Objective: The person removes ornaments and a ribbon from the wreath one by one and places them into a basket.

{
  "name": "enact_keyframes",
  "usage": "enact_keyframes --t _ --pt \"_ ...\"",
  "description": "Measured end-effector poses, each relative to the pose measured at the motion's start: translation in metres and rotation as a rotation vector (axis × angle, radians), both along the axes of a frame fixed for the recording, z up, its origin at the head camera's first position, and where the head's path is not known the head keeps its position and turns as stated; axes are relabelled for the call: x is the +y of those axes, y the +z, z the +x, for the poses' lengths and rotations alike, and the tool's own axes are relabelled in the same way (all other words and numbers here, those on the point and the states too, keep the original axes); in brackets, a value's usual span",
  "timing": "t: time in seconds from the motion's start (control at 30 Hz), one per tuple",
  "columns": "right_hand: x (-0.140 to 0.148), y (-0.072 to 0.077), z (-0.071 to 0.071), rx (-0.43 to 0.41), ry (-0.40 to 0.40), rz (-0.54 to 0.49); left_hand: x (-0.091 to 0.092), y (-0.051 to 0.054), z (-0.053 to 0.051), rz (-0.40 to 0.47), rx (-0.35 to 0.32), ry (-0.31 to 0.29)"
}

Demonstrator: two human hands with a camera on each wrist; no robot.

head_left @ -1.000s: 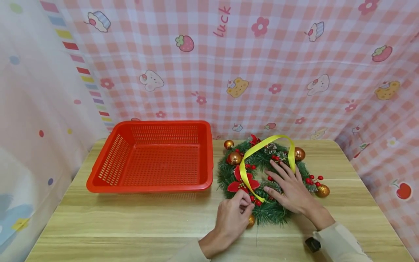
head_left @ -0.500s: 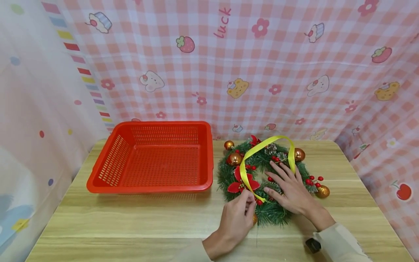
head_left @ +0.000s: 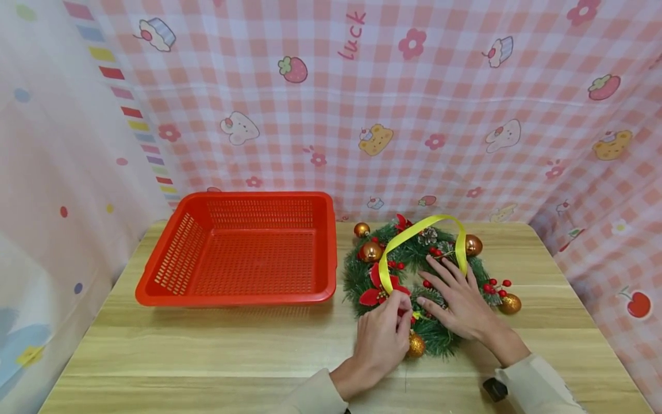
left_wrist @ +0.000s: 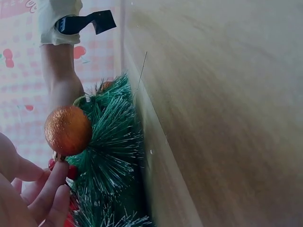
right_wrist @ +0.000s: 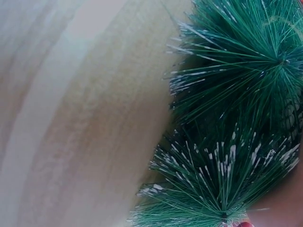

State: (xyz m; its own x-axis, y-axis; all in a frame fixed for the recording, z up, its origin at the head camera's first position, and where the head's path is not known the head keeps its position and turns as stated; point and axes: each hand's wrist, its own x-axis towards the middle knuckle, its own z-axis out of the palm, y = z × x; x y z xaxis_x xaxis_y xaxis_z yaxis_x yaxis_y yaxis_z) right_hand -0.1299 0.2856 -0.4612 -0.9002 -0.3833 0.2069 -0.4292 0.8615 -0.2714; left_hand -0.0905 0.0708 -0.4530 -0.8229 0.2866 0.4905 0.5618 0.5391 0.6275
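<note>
A green wreath (head_left: 362,275) with red flowers, berries and gold balls lies flat on the table. A yellow ribbon (head_left: 414,228) loops over it. My left hand (head_left: 380,339) is at its lower left edge, fingers curled in at the cap of a glittery gold ball (head_left: 415,345), seen as an orange ball (left_wrist: 68,131) in the left wrist view; the fingertips seem to pinch its stem, partly hidden. My right hand (head_left: 460,299) rests with spread fingers on the wreath's right side. The right wrist view shows mostly green needles (right_wrist: 227,71).
An empty red basket (head_left: 331,253) stands left of the wreath on the wooden table (head_left: 207,356). A pink checked cloth (head_left: 310,115) hangs behind. A small black object (head_left: 495,389) is by my right sleeve.
My left hand has moved a little right and up, now covering the berries and the ribbon's lower part. The glittery ball has shifted right with it. My right hand has stayed in place.
</note>
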Motion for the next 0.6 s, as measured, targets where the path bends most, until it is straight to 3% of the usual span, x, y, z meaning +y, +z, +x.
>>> enact_keyframes --t 0.2,0.33,0.47,0.6 --pt "0.0001 -0.0001 -0.0001 0.007 0.007 -0.006 0.0032 -0.0013 -0.0009 -0.069 0.064 -0.004" --pt "0.0005 0.0001 0.0 0.024 0.022 -0.007 0.0062 -0.0032 -0.0004 -0.102 0.08 -0.047" --pt "0.0006 -0.0003 -0.0002 0.027 0.024 -0.004 0.0069 -0.0046 0.0008 -0.079 0.023 -0.083" --pt "0.0008 -0.0007 0.0004 0.014 0.008 0.004 0.0045 -0.0038 0.0019 0.023 -0.099 -0.111"
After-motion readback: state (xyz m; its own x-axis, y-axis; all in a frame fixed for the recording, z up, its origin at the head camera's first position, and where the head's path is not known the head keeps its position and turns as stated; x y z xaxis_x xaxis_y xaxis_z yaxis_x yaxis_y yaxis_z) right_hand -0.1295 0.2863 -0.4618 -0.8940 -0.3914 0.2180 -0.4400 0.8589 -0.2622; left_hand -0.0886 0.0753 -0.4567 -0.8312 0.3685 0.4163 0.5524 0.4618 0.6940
